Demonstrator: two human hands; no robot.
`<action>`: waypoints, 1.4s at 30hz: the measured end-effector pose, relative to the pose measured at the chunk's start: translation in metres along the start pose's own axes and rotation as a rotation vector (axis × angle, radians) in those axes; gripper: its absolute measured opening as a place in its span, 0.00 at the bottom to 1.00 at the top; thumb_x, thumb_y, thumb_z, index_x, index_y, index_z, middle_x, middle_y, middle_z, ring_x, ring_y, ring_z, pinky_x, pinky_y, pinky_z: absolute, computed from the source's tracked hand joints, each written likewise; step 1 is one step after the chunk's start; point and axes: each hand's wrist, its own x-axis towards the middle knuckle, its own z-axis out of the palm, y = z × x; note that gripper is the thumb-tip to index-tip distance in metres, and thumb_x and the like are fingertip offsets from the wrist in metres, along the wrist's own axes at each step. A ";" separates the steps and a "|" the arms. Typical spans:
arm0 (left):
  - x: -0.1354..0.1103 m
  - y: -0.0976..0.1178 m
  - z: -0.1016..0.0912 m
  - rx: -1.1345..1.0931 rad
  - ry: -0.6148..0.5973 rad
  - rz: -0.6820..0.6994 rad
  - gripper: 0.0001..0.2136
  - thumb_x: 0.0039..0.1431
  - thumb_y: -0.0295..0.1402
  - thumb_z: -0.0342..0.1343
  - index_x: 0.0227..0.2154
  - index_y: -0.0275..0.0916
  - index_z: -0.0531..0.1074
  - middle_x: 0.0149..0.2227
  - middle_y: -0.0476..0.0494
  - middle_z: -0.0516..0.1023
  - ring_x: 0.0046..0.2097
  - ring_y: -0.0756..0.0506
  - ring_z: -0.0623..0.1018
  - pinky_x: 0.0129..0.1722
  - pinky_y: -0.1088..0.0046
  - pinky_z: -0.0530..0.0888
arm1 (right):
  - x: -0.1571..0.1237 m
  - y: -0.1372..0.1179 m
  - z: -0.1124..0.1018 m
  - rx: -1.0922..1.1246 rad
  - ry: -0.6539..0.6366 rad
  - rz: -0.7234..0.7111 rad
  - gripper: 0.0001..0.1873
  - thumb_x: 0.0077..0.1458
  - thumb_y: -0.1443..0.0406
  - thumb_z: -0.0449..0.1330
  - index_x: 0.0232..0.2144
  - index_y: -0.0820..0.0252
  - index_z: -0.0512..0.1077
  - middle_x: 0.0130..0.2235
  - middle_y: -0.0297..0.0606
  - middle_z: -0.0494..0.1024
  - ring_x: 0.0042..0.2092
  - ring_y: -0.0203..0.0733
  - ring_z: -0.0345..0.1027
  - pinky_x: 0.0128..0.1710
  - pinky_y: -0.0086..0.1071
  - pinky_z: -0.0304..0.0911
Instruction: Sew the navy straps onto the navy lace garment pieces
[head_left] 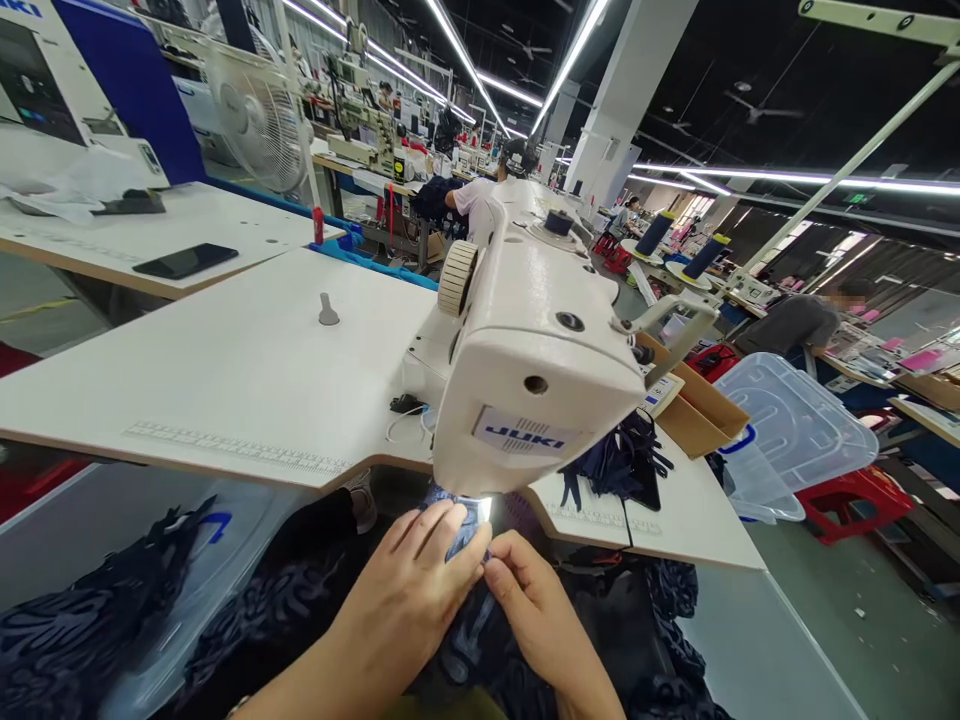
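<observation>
We look down at two bare hands, close under the front of a white sewing machine [532, 350]. The left hand [416, 600] has its fingers pressed together on a small blue cloth piece [463, 528]. The piece sticks up past the fingertips, right below the machine's little bright light. The right hand [529, 600] is curled, and its thumb and first finger pinch the same piece from the other side. The tips of both hands touch each other there.

The piece sits at the near edge of the white table [247, 370], just where the edge dips in. Below the hands lies more dark cloth [645, 640], all bumpy and lacy. On the left, a clear tub [90, 520] holds a dark pile too.

On the table, just right of the machine, we see a heap of dark blue pieces [622, 460]. Next to it is a cardboard box [697, 400], and past that a clear lid [795, 420] and a red stool [855, 495]. Far off on the left — on another table — lies a black phone [185, 261], with a fan [255, 110] behind it.
</observation>
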 end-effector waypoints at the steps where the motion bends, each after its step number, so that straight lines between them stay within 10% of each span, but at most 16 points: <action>1: 0.001 0.000 -0.008 -0.121 -0.034 -0.020 0.12 0.64 0.32 0.45 0.44 0.44 0.72 0.50 0.42 0.72 0.51 0.43 0.70 0.51 0.65 0.64 | -0.004 -0.003 -0.002 0.007 -0.026 -0.014 0.14 0.63 0.55 0.52 0.32 0.58 0.68 0.30 0.31 0.67 0.32 0.35 0.60 0.34 0.27 0.59; 8: -0.007 0.001 -0.043 -0.918 -0.725 -0.457 0.17 0.66 0.43 0.42 0.31 0.40 0.70 0.26 0.54 0.71 0.28 0.52 0.67 0.27 0.80 0.66 | -0.004 -0.031 0.003 -0.512 0.126 -0.532 0.06 0.63 0.66 0.52 0.34 0.57 0.68 0.31 0.36 0.73 0.31 0.38 0.64 0.28 0.29 0.59; 12: -0.008 -0.006 -0.037 -0.833 -0.558 -0.519 0.17 0.67 0.43 0.39 0.36 0.40 0.70 0.31 0.51 0.75 0.33 0.50 0.74 0.31 0.79 0.69 | 0.024 -0.025 0.014 -1.018 0.294 -0.786 0.06 0.61 0.70 0.54 0.34 0.59 0.71 0.27 0.36 0.75 0.26 0.40 0.61 0.25 0.32 0.56; 18: -0.008 -0.020 -0.020 0.087 0.087 -0.151 0.14 0.66 0.35 0.45 0.49 0.42 0.70 0.46 0.41 0.77 0.48 0.43 0.75 0.50 0.65 0.66 | 0.041 -0.009 0.020 -1.033 0.464 -0.404 0.18 0.66 0.58 0.48 0.31 0.58 0.72 0.25 0.38 0.73 0.28 0.41 0.65 0.25 0.31 0.54; 22: -0.010 -0.018 -0.007 -0.058 0.022 0.112 0.17 0.68 0.28 0.40 0.56 0.44 0.65 0.52 0.50 0.75 0.56 0.51 0.69 0.61 0.69 0.53 | 0.033 0.001 0.017 -0.758 0.384 -0.307 0.12 0.65 0.61 0.50 0.35 0.56 0.72 0.30 0.36 0.74 0.33 0.39 0.68 0.33 0.29 0.59; 28: -0.011 -0.013 0.001 -0.063 0.024 0.040 0.16 0.65 0.29 0.48 0.54 0.44 0.67 0.52 0.50 0.76 0.54 0.49 0.72 0.59 0.66 0.53 | 0.035 0.010 0.011 -0.274 0.358 -0.069 0.04 0.61 0.63 0.52 0.36 0.57 0.64 0.32 0.32 0.73 0.34 0.37 0.68 0.37 0.29 0.63; 42: -0.003 -0.005 0.002 0.040 0.012 -0.020 0.16 0.68 0.30 0.41 0.52 0.46 0.69 0.50 0.50 0.77 0.51 0.47 0.74 0.50 0.64 0.59 | 0.048 0.013 0.010 -0.281 0.400 0.007 0.03 0.57 0.63 0.52 0.34 0.56 0.62 0.31 0.32 0.73 0.34 0.40 0.68 0.36 0.33 0.60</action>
